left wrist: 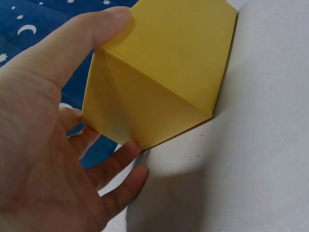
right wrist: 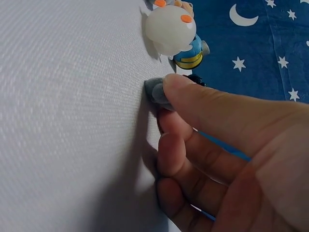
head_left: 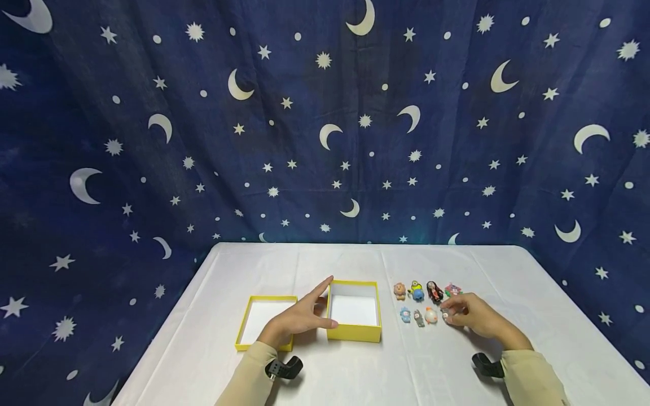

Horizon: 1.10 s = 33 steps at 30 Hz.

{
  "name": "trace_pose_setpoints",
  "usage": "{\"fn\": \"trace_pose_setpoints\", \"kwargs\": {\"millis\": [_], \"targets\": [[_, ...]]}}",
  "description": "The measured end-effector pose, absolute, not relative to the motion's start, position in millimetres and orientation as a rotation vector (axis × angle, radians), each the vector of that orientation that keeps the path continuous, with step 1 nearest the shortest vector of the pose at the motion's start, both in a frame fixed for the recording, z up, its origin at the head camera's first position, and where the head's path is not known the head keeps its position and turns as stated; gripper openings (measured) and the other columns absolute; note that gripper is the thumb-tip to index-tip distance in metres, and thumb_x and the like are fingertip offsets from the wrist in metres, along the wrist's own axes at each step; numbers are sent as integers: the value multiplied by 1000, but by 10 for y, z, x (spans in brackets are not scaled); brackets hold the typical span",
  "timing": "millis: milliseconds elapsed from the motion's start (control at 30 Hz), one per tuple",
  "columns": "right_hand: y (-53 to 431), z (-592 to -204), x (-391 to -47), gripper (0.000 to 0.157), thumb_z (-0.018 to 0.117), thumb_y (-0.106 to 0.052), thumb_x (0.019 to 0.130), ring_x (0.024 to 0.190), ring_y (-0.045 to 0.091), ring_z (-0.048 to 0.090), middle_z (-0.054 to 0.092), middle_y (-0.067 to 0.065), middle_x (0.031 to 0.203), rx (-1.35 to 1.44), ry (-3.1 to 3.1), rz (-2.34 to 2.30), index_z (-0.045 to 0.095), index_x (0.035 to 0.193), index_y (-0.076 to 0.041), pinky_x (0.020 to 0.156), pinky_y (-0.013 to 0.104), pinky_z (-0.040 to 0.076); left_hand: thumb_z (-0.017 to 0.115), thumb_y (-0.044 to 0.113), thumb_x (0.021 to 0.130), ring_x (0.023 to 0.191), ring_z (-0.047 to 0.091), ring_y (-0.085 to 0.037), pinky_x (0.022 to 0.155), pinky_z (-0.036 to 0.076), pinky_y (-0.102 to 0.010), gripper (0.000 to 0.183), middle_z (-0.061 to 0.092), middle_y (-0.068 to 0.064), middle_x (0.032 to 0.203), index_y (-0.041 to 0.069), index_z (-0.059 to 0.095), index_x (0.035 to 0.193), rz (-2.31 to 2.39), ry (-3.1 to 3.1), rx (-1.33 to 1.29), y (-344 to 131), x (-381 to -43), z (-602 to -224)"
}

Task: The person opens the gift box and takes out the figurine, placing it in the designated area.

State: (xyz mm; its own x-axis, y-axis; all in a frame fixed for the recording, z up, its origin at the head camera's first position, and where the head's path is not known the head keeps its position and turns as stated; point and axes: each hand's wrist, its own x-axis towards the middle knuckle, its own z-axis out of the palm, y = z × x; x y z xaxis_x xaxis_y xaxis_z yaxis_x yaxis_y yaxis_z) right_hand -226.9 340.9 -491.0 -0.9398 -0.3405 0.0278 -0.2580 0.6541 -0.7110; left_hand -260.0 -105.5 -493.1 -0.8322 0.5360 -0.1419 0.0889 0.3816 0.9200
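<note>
My left hand (head_left: 303, 316) holds a yellow box (head_left: 354, 332) with a white inside, its thumb at the near corner and its index finger at the far one. In the left wrist view the other fingertips (left wrist: 129, 147) lie along the box's side wall. Between thumb and fingers, my right hand (head_left: 474, 317) pinches a small grey figurine (right wrist: 157, 92), low over the tabletop and partly hidden by the thumb. Just left of that hand stands a white, round figurine with orange spots (head_left: 431, 316). Beyond the fingers is a dark-haired doll figurine (head_left: 434, 292).
A shallow yellow lid (head_left: 244, 330) with a white inside lies left of the box, partly behind my left forearm. Several figurines form two rows, among them a yellow-and-blue one (head_left: 416, 291), a tan one (head_left: 399, 291) and a blue one (head_left: 405, 314). A starry curtain hangs behind the white-covered table (head_left: 345, 378).
</note>
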Motion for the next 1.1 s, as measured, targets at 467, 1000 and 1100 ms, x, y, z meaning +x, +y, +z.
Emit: {"fn": "trace_pose_setpoints", "kwargs": {"millis": [467, 1000, 1100], "targets": [[3433, -4908, -2263, 27, 72, -2, 86, 68, 2, 50, 60, 7, 86, -456, 2727, -1152, 68, 110, 11, 57, 22, 49, 86, 33, 79, 132, 49, -31, 116, 35, -57, 107, 42, -12, 154, 49, 17, 159, 1444, 2233, 515, -1057, -2585, -4931], [3450, -4898, -2272, 28, 69, -1, 89, 66, 0, 47, 55, 5, 85, -558, 2694, -1168, 66, 113, 13, 55, 21, 48, 87, 32, 78, 134, 49, -33, 117, 34, -57, 109, 41, -15, 156, 43, 17, 161, 1455, 2240, 539, -1055, -2606, -4925], [3447, -4886, -2271, 28, 69, -1, 90, 66, -1, 48, 56, 5, 85, -556, 2684, -1171, 66, 113, 14, 55, 21, 48, 87, 30, 79, 134, 49, -34, 117, 34, -58, 109, 41, -16, 155, 42, 17, 161, 1460, 2233, 534, -1051, -2597, -4912]]}}
